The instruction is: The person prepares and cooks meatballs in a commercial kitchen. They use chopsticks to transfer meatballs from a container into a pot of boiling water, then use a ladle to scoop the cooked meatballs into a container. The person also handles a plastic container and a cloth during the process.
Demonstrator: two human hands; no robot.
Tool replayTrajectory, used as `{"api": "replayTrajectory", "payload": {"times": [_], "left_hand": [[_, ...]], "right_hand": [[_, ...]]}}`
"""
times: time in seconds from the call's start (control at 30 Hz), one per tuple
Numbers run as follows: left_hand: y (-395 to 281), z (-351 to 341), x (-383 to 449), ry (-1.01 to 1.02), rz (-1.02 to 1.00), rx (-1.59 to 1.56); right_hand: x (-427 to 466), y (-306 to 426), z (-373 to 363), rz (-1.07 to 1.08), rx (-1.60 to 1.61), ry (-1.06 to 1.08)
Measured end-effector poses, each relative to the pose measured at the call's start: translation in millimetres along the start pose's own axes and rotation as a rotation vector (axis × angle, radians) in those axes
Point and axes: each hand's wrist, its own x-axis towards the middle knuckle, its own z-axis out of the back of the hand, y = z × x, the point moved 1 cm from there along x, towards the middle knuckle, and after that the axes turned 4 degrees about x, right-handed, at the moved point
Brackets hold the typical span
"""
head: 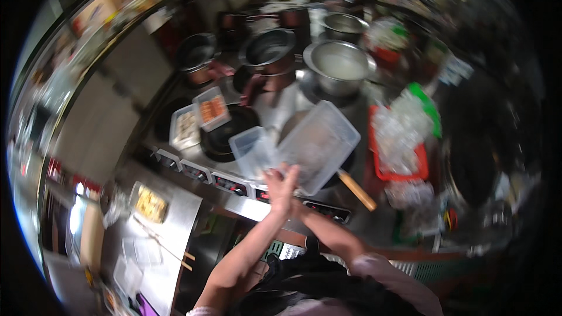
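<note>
My left hand (281,188) is raised at the front edge of the cooktop, fingers spread, against the near side of two translucent plastic containers. The smaller container (252,147) is to its left and the larger one (322,145) to its right; the picture is blurred, and whether the hand grips either cannot be told. My right hand (297,206) lies mostly behind the left wrist, its fingers hidden. Beneath the larger container is a pan with a wooden handle (358,191). Two small tubs, one with orange-red food (212,109) and one with pale food (186,129), rest by a black pan (228,140).
Pots (268,52) and a wide metal bowl of whitish liquid (340,63) stand at the back. A red basket (401,175) holding plastic bags is at right. On the left steel table (175,202) are a tub of yellow food (150,204), long chopsticks (162,245) and plastic containers (127,274).
</note>
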Motion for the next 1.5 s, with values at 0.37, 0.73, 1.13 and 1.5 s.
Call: {"api": "replayTrajectory", "payload": {"times": [0.37,0.73,1.13,1.5], "left_hand": [[-34.5,-61.1,-95.4,0.818,0.375,-0.204],[164.3,-92.8,-161.8,0.799,0.846,0.159],[125.6,-135.6,-195.4,1.394,0.53,0.119],[110.6,7.7,-84.3,0.832,0.733,0.308]], "right_hand": [[-128.9,-2.1,-17.0,0.065,0.127,-0.315],[-409.9,-45.6,-26.0,-1.058,1.434,-1.103],[-429.8,-103.4,128.9,-0.93,1.063,-1.706],[-513.0,-342.4,212.6,-1.439,0.547,-1.447]]}}
